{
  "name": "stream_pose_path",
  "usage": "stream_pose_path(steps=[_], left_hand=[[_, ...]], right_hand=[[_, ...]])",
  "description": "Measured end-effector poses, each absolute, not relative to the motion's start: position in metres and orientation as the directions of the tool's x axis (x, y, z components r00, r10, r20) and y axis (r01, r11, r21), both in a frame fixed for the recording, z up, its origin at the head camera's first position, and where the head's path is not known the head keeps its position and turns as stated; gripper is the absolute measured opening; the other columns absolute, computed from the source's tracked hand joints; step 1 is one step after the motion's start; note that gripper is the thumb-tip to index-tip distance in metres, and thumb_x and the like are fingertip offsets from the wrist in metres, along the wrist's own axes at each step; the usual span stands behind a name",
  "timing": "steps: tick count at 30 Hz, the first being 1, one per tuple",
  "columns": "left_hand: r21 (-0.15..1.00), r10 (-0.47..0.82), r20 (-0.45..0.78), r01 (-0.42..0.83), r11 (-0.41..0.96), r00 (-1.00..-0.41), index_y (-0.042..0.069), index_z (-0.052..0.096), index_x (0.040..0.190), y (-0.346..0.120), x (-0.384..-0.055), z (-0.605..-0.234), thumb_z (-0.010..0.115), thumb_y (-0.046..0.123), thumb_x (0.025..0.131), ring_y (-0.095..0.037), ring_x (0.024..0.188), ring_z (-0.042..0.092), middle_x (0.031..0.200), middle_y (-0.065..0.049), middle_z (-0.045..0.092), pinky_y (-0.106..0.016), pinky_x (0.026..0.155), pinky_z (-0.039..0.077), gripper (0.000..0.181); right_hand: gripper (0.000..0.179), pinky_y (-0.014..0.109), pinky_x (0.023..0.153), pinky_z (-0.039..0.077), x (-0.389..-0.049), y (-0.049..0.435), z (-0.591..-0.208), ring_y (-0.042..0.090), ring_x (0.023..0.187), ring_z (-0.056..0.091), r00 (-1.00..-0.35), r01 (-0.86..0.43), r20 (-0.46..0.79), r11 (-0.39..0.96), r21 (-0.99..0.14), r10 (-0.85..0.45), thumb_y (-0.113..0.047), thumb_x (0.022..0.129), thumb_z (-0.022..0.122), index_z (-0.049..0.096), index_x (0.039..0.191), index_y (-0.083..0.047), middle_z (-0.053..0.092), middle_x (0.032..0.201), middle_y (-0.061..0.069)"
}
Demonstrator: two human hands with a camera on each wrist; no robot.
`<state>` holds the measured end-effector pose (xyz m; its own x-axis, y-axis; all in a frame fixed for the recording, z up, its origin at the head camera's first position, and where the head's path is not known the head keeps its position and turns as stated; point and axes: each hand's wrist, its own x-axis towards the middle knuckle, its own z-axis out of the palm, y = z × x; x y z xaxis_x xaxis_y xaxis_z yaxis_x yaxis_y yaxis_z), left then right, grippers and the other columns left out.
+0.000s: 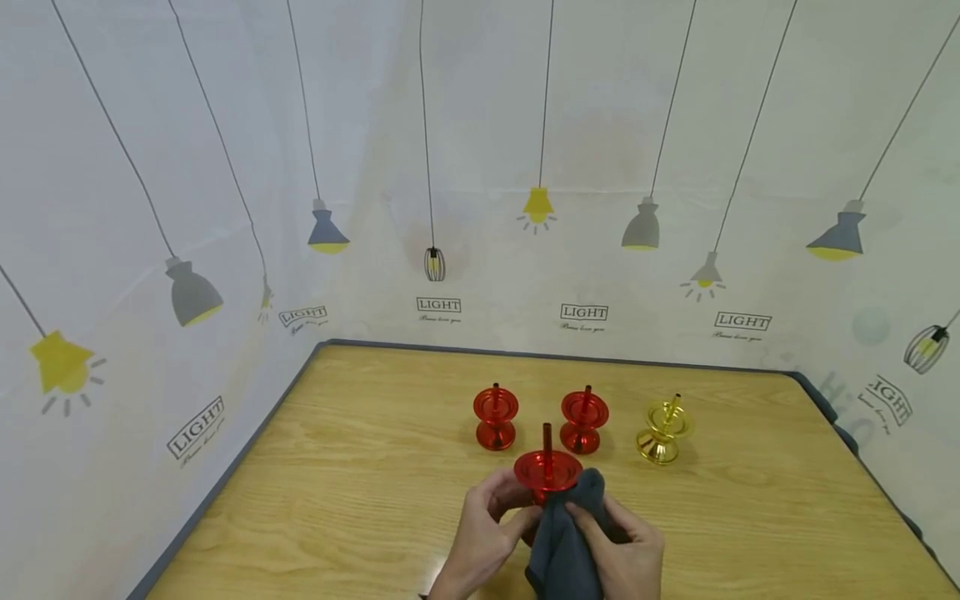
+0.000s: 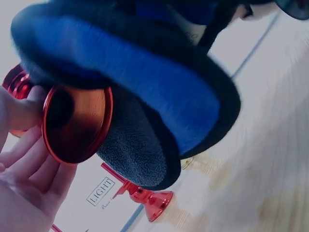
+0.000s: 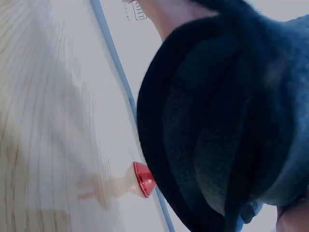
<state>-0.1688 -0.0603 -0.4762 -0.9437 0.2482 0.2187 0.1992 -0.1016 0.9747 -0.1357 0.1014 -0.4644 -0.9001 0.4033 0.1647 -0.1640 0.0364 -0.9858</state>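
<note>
A glossy red candle holder (image 1: 547, 472), with a round dish and an upright stem, is held near the front of the table. My left hand (image 1: 483, 532) grips it low down, fingers round its lower part. In the left wrist view the hollow base of this candle holder (image 2: 79, 126) faces the camera. My right hand (image 1: 632, 552) pinches a dark grey cloth (image 1: 566, 546) against the near right side of the holder. The cloth (image 2: 130, 79) shows a blue face in the left wrist view. In the right wrist view the bunched cloth (image 3: 217, 121) hides most of the hand.
Two more red candle holders, one at left (image 1: 496, 421) and one at right (image 1: 585, 421), stand behind the hands. A gold candle holder (image 1: 663, 433) stands to their right. The wood-grain table (image 1: 337, 467) is bordered by a white sheet (image 1: 480, 125) printed with hanging lamps.
</note>
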Motion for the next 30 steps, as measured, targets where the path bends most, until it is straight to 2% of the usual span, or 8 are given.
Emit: stream_pose_path(steps=[4,8,13,16,20,25,30], left_hand=[[0.969,0.331,0.237,0.198,-0.149,-0.913,-0.006,0.061,0.128,-0.066,-0.173,-0.48,0.068,0.006,0.095,-0.006,0.105,0.069,0.121,-0.033,0.066,-0.024,0.094,0.053,0.035],[0.967,0.339,0.246,0.204,-0.155,-0.908,-0.007,0.063,0.124,-0.067,-0.172,-0.477,0.065,0.006,0.098,-0.006,0.105,0.068,0.12,-0.033,0.066,-0.024,0.094,0.053,0.029],[0.957,0.289,0.29,0.272,-0.101,-0.912,-0.002,0.066,0.117,-0.062,-0.168,-0.468,0.071,0.001,0.09,-0.009,0.105,0.065,0.117,-0.025,0.067,-0.031,0.095,0.055,0.028],[0.956,0.238,0.291,0.293,-0.026,-0.927,0.004,0.069,0.112,-0.057,-0.167,-0.466,0.077,0.001,0.084,-0.009,0.101,0.064,0.113,-0.018,0.068,-0.031,0.092,0.056,0.029],[0.971,0.183,0.23,0.238,0.022,-0.956,0.008,0.072,0.111,-0.051,-0.163,-0.465,0.081,0.003,0.081,-0.008,0.094,0.066,0.108,-0.013,0.072,-0.029,0.089,0.056,0.031],[0.985,0.13,0.169,0.171,-0.002,-0.977,0.006,0.075,0.11,-0.048,-0.163,-0.464,0.083,0.003,0.078,-0.008,0.087,0.069,0.104,-0.015,0.075,-0.024,0.085,0.055,0.033],[0.989,0.121,0.145,0.142,-0.035,-0.982,0.003,0.076,0.11,-0.05,-0.162,-0.469,0.081,0.002,0.079,-0.01,0.086,0.071,0.104,-0.017,0.076,-0.028,0.086,0.057,0.032]], right_hand=[[0.032,0.022,0.058,0.057,-0.135,0.104,-0.464,0.007,0.067,0.073,-0.908,-0.149,0.142,0.012,-0.989,0.394,0.003,0.081,0.082,0.074,0.112,0.008,0.077,0.083,-0.012],[0.032,0.022,0.057,0.057,-0.131,0.1,-0.458,0.007,0.067,0.073,-0.892,-0.176,0.163,0.009,-0.984,0.421,0.002,0.081,0.082,0.074,0.111,0.009,0.077,0.083,-0.012],[0.033,0.021,0.058,0.057,-0.128,0.095,-0.45,0.007,0.068,0.074,-0.87,-0.198,0.189,0.028,-0.98,0.456,0.003,0.079,0.083,0.075,0.111,0.007,0.076,0.083,-0.017],[0.032,0.02,0.06,0.057,-0.128,0.097,-0.452,0.004,0.072,0.074,-0.87,-0.181,0.194,0.071,-0.981,0.454,0.003,0.079,0.083,0.076,0.11,0.005,0.074,0.084,-0.022],[0.03,0.021,0.063,0.058,-0.128,0.099,-0.457,0.004,0.077,0.074,-0.88,-0.174,0.185,0.065,-0.983,0.437,0.006,0.079,0.082,0.076,0.109,0.005,0.075,0.087,-0.021],[0.032,0.02,0.064,0.058,-0.127,0.103,-0.458,0.004,0.076,0.074,-0.893,-0.176,0.172,0.029,-0.984,0.416,0.005,0.077,0.083,0.075,0.108,0.008,0.076,0.086,-0.018],[0.035,0.021,0.066,0.058,-0.125,0.105,-0.457,0.008,0.078,0.075,-0.912,-0.15,0.153,0.036,-0.988,0.382,0.003,0.076,0.085,0.075,0.109,0.007,0.076,0.087,-0.017]])
